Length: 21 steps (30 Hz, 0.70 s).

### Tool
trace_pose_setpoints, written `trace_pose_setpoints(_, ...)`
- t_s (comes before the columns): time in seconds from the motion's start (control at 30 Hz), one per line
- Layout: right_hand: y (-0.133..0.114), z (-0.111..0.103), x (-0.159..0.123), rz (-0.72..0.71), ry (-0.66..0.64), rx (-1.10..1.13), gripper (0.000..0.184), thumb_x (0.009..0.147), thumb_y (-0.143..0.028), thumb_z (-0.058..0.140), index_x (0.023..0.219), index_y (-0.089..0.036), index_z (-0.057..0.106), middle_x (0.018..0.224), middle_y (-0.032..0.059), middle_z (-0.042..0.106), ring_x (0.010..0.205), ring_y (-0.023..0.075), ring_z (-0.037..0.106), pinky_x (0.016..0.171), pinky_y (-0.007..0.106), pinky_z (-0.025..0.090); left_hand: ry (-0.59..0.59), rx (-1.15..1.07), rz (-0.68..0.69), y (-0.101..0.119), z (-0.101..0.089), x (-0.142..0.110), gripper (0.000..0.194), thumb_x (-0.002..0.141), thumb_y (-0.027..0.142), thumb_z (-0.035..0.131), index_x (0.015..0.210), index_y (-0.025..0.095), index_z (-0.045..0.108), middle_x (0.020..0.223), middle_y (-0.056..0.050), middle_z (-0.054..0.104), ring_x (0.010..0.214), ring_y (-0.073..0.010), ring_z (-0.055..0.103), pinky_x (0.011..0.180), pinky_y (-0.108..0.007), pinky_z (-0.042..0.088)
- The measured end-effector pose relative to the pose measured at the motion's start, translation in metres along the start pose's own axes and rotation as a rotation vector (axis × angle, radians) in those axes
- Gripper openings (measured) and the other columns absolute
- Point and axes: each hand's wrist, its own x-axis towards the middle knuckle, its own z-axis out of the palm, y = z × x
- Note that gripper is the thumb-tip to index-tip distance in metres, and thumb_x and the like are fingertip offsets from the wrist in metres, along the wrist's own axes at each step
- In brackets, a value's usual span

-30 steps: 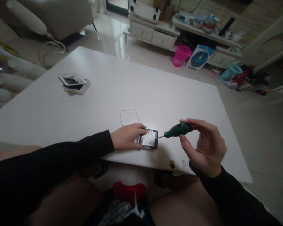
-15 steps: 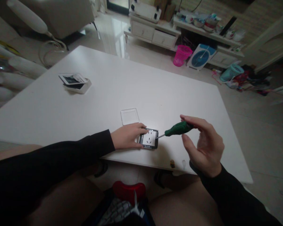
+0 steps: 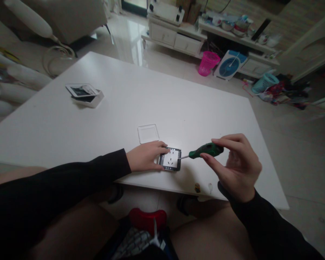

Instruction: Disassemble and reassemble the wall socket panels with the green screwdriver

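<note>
A wall socket (image 3: 171,160) with a white face and dark frame lies near the front edge of the white table (image 3: 206,112). My left hand (image 3: 147,156) grips it by its left side, thumb at the bottom and fingers along the top. A green-handled screwdriver (image 3: 206,150) points left, its tip meeting the socket's right edge. My right hand (image 3: 237,164) holds the handle's end between thumb and fingers. A clear-and-white cover frame (image 3: 148,133) lies flat just behind my left hand.
Toward the table's far left, a picture-topped white lid leans on an open white box (image 3: 96,99). Small stickers, one a yellow figure (image 3: 197,187), sit at the front edge. Beyond the table are a pink basket (image 3: 208,63) and a blue-white fan (image 3: 230,65).
My right thumb and fingers have shifted along the screwdriver handle and closed more around its end. The socket and my left hand stay in place.
</note>
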Motion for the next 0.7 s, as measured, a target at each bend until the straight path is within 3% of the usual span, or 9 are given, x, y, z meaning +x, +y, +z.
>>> trace_pose_setpoints(0.2, -0.0019, 0.0026, -0.0017, 0.05, -0.02, 0.1, 0.045, 0.082, -0.014, 0.077, 0.123, -0.03, 0.069, 0.114, 0.0075, 0.072, 0.103, 0.0299, 0.072, 0.087, 0.053, 0.06, 0.004, -0.019, -0.003, 0.0015, -0.0017, -0.0004, 0.059, 0.081, 0.039, 0.085, 0.134, 0.021, 0.066, 0.139, -0.016, 0.063, 0.127, -0.0331, 0.062, 0.104, -0.046, 0.053)
trace_pose_setpoints(0.3, -0.0008, 0.0024, -0.0012, 0.024, -0.015, 0.035, 0.042, 0.078, -0.017, 0.083, 0.116, -0.031, 0.072, 0.109, 0.0059, 0.07, 0.099, 0.0285, 0.071, 0.081, 0.05, 0.061, 0.008, -0.017, -0.005, 0.0008, -0.001, -0.0002, 0.059, 0.08, 0.04, 0.085, 0.133, 0.02, 0.066, 0.14, -0.016, 0.063, 0.127, -0.0332, 0.062, 0.104, -0.046, 0.053)
trace_pose_setpoints(0.47, -0.0008, 0.0028, -0.0008, 0.029, -0.014, 0.067, 0.048, 0.084, -0.014, 0.074, 0.129, -0.03, 0.067, 0.114, 0.0064, 0.073, 0.103, 0.0287, 0.071, 0.084, 0.05, 0.06, -0.005, -0.026, -0.021, 0.0007, -0.0008, 0.0003, 0.063, 0.079, 0.038, 0.087, 0.135, 0.02, 0.065, 0.141, -0.016, 0.062, 0.129, -0.0339, 0.061, 0.105, -0.047, 0.052)
trace_pose_setpoints(0.7, 0.0012, 0.0037, -0.0004, 0.036, 0.026, 0.015, 0.046, 0.08, -0.017, 0.08, 0.123, -0.031, 0.069, 0.108, 0.0044, 0.071, 0.098, 0.0274, 0.07, 0.079, 0.046, 0.059, -0.001, -0.015, -0.014, -0.0013, 0.0003, -0.0004, 0.064, 0.078, 0.038, 0.088, 0.134, 0.017, 0.066, 0.141, -0.018, 0.061, 0.129, -0.0338, 0.061, 0.108, -0.047, 0.051)
